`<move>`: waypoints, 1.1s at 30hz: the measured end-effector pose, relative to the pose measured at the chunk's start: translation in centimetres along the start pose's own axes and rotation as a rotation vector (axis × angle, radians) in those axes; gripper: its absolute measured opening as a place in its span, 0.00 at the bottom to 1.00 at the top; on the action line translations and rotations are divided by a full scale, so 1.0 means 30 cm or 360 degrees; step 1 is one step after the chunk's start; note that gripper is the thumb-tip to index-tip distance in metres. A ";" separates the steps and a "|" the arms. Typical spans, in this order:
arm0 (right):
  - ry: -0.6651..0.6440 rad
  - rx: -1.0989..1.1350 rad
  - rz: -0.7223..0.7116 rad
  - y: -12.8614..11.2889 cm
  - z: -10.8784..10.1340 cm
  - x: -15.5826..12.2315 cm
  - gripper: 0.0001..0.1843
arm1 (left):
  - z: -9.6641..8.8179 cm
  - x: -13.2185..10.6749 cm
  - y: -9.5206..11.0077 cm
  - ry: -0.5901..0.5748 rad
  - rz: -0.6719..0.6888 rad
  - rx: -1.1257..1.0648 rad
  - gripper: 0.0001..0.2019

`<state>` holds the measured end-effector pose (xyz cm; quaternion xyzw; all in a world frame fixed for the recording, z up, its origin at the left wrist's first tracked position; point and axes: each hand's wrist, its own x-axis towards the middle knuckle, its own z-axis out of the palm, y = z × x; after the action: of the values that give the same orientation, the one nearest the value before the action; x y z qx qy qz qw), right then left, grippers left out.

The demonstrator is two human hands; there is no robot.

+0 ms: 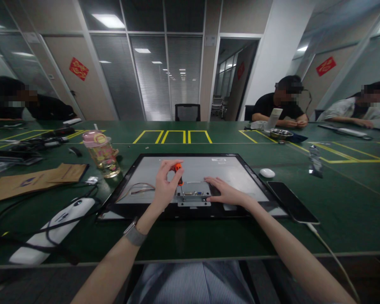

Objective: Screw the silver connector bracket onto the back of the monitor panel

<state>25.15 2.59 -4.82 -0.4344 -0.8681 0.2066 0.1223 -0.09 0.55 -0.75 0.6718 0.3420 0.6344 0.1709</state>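
Near edge: striped clothing [190,280] shows below the table's rim, and a grey watch strap [136,234] circles the left wrist.
White device: the long white device [60,230] lies at left with black cables across it.
Phone: at right, the phone [291,202] lies beside the panel, cable attached.
Bracket: the metal bracket [193,198], with ports along it, sits on the near-middle part of the flat panel [234,171].
Right hand: the right hand [228,192] is spread, its thumb at the bracket's right end, not wrapped around anything.
Left hand: the left hand [166,181] pinches the orange-and-black screwdriver [179,169], held upright, shaft down at the bracket's left end.
Progress: the bracket is positioned; screw work at the left end appears underway and unfinished. Which screws are in or out cannot be told.
Bottle: beyond the panel's left side stands a pink-lidded bottle [101,154].
Far side: an office chair [187,112] faces the table; seated people flank it.
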 end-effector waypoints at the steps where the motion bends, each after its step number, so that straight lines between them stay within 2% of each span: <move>1: -0.0001 0.0002 0.0001 -0.001 -0.001 -0.001 0.46 | -0.001 0.000 0.003 -0.0014 0.0000 -0.0004 0.11; 8: 0.0014 -0.0018 -0.0030 0.006 0.002 -0.001 0.45 | -0.005 -0.003 0.025 -0.0033 -0.0124 -0.0106 0.15; 14: 0.0043 -0.0025 -0.0052 0.025 0.017 0.007 0.45 | -0.003 0.000 0.000 0.0045 -0.0011 0.0035 0.11; 21: 0.0028 -0.0034 -0.0032 0.006 0.006 0.001 0.45 | -0.003 -0.004 0.013 -0.0090 -0.0119 -0.0136 0.16; 27: 0.0022 -0.0046 -0.0025 0.014 0.009 0.004 0.46 | 0.000 0.000 0.001 -0.0001 -0.0035 0.0040 0.13; 30: 0.0011 -0.0053 -0.0031 0.014 0.008 0.004 0.45 | -0.001 -0.001 0.013 -0.0034 -0.0051 -0.0031 0.11; 33: 0.0010 -0.0042 -0.0044 0.009 0.004 0.002 0.45 | -0.003 -0.003 0.027 -0.0055 -0.0136 -0.0137 0.14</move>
<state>25.24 2.75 -5.05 -0.4246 -0.8763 0.1921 0.1222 0.02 -0.13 -0.26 0.6595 0.3399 0.6289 0.2323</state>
